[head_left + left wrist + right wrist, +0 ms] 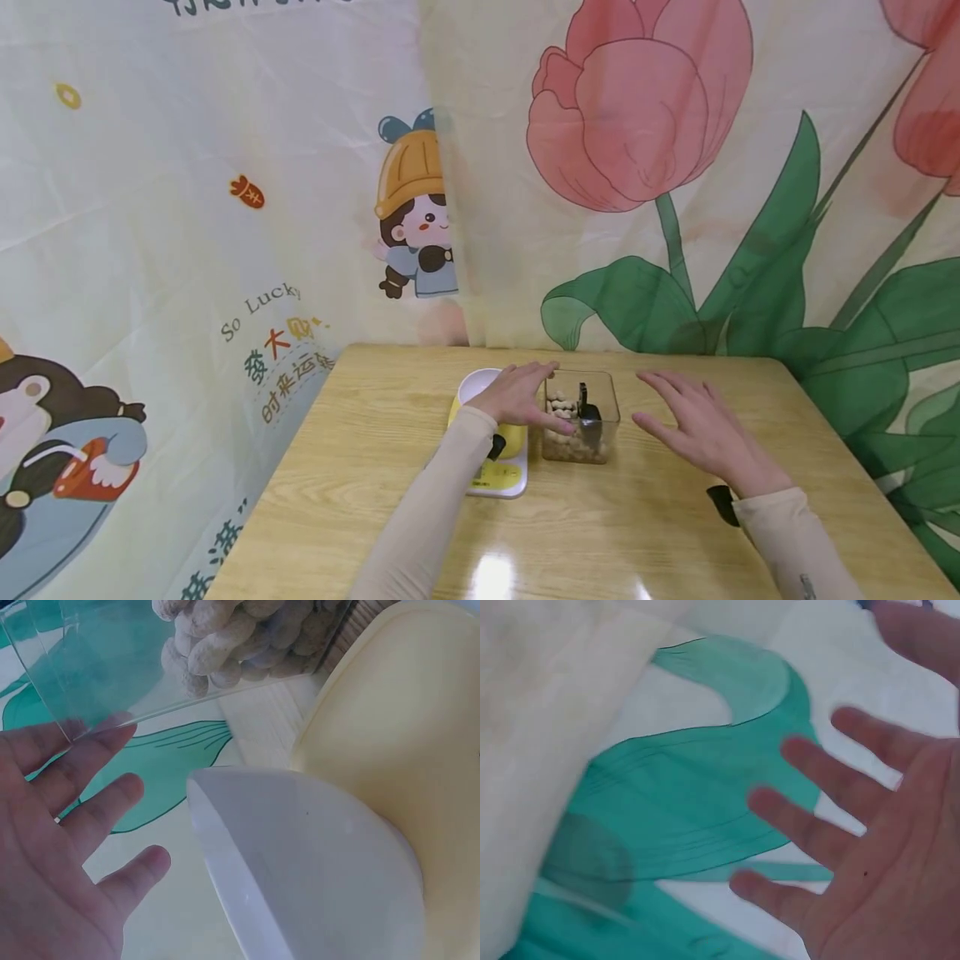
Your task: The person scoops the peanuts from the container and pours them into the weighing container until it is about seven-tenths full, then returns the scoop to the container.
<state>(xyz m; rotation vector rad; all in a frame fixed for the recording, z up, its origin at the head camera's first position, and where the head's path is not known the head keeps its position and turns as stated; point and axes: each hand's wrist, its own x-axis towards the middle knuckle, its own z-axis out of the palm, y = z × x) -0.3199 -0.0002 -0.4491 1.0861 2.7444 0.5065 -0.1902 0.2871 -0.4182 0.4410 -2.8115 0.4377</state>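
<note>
A round white plastic bowl [472, 383] on a yellow-and-white scale [501, 479] lies left of the spread fingers of the left hand [521, 396]. The clear, square plastic box [602, 383] sits just beside those fingers; contact is unclear. Tan peanuts [225, 637] and a black scoop [590, 417] remain inside, ungrasped, so moving peanuts out seems undone. Farther right, the right hand [693, 429] spreads its fingers, apart from the box.

Wooden table [600, 525], tulip-printed cloth [675, 192], cartoon-printed cloth [195, 225], glossy light reflection [492, 577]
</note>
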